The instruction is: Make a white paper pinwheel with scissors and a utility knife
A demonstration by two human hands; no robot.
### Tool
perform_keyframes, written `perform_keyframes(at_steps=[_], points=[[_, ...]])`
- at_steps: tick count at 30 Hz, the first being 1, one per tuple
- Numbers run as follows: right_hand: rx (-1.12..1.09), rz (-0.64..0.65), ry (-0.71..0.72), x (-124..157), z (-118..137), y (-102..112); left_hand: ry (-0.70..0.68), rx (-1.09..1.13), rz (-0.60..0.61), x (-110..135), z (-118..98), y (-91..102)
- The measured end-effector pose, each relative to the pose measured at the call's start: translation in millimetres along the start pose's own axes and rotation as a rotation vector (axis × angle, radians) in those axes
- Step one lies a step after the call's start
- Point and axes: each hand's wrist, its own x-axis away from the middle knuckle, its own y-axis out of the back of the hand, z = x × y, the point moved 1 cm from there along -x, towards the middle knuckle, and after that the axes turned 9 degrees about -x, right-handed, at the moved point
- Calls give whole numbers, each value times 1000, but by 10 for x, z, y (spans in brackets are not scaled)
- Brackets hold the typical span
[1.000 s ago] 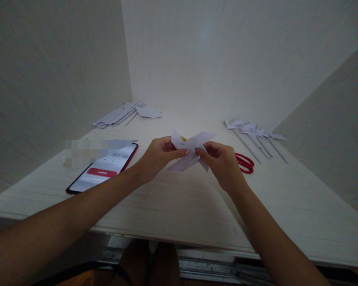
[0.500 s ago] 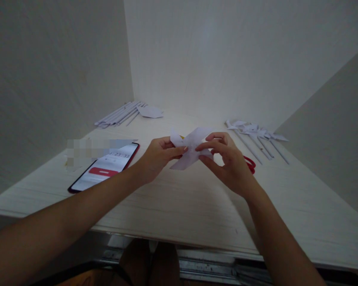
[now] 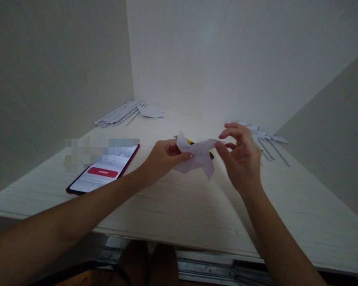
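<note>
My left hand [image 3: 170, 157] pinches a folded white paper pinwheel [image 3: 201, 153] between thumb and fingers, with the thumb pressed near its middle. Pointed blades stick out from the pinwheel on several sides. My right hand [image 3: 241, 155] is at the pinwheel's right tip, its thumb touching or very close to the paper. The other right fingers are raised and spread apart. Partly hidden behind the paper lies a slim yellow-and-black tool [image 3: 190, 141], whose kind I cannot make out.
A phone [image 3: 104, 169] with a lit timer screen lies at the left. Rolled paper sticks [image 3: 117, 115] and a flat paper piece [image 3: 150, 111] rest at the back left. Paper pinwheels on sticks [image 3: 265, 137] lie at the right. Walls enclose the table [image 3: 173, 210].
My right hand has moved right and up, from the pinwheel's middle to its right tip, and its fingers have spread. The pinwheel has turned in my left hand, uncovering more of the yellow-and-black tool.
</note>
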Motion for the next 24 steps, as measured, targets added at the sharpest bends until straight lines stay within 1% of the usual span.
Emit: perform_keyframes(at_steps=[1,4,5,6,7,8,10,13,16,18,20,24], points=[[-171,33,-136,-24,-57,19,7,-11,5,1,-3,0],[-592,269,-593,-53,-205,23,15,-26,30,2,-1,7],[-690,326,-697,-48,-234,14,13,-21,40,1,4,12],[-766,349,-760,-38,-254,1,11,-13,52,-1,11,17],[-820,349,-790,-25,-267,-13,10,-5,66,-2,19,22],[-848,343,-800,-10,-275,-30,13,2,78,-4,29,25],[-834,359,-803,27,-280,-67,27,5,105,-6,46,26],[-734,408,-774,63,-268,-105,47,8,137,-3,54,11],[-622,372,-702,56,-241,-103,70,38,170,5,44,-15],[-580,346,-661,44,-219,-98,74,39,168,8,37,-24],[-585,342,-644,40,-201,-104,70,19,148,7,37,-25],[-645,356,-684,52,-206,-126,64,2,113,7,44,-17]])
